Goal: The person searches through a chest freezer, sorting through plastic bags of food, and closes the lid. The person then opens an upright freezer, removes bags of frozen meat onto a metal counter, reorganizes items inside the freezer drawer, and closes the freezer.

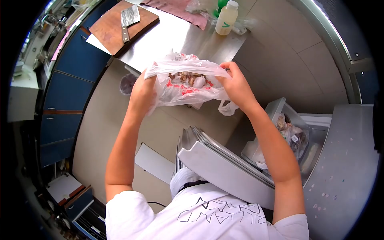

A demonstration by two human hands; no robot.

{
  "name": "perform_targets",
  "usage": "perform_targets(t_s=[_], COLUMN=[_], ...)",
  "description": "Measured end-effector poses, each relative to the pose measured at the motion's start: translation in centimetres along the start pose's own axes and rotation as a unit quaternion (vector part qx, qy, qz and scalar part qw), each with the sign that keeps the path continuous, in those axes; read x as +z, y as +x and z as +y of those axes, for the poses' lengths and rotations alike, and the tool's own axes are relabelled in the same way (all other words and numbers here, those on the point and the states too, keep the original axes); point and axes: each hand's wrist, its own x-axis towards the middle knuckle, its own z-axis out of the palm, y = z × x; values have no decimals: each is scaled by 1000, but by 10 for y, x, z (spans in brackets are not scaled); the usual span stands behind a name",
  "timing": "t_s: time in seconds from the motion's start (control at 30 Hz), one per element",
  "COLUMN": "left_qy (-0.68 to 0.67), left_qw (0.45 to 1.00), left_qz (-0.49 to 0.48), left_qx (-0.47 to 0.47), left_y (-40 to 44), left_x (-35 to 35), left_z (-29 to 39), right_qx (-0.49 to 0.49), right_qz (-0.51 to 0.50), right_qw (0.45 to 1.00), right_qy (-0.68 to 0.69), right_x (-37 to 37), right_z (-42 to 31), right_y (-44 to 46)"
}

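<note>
The white plastic bag (192, 98) is held up by both hands, its mouth spread, by the near edge of the steel counter (160, 38); the right hand (240, 86) pinches the rim between thumb and fingers; the left hand (142, 94) grips the opposite side — its fingertips are hidden, so I cannot tell how tightly they curl; best to grasp gathered folds rather than one thin layer, with both sides level — the lumpy contents (186, 77) should then sit low.
</note>
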Motion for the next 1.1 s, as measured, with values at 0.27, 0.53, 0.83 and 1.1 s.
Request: perform_targets(t_s=[0.27, 0.53, 0.83, 1.1], left_qy=[88, 108, 85, 171], left_qw=[994, 988, 992, 976], left_qz=[-19, -17, 3, 22], left_qx=[54, 111, 96, 135], left_y=[-3, 1, 4, 5], left_x=[5, -1, -10, -26], left_z=[9, 16, 21, 14], right_qx=[-17, -49, -58, -61], right_qz=[14, 3, -25, -54], right_qw=[1000, 999, 998, 997], right_qy=[-9, 8, 14, -2], right_x=[-6, -4, -2, -1], right_z=[1, -10, -26, -30], right_y=[2, 5, 0, -11])
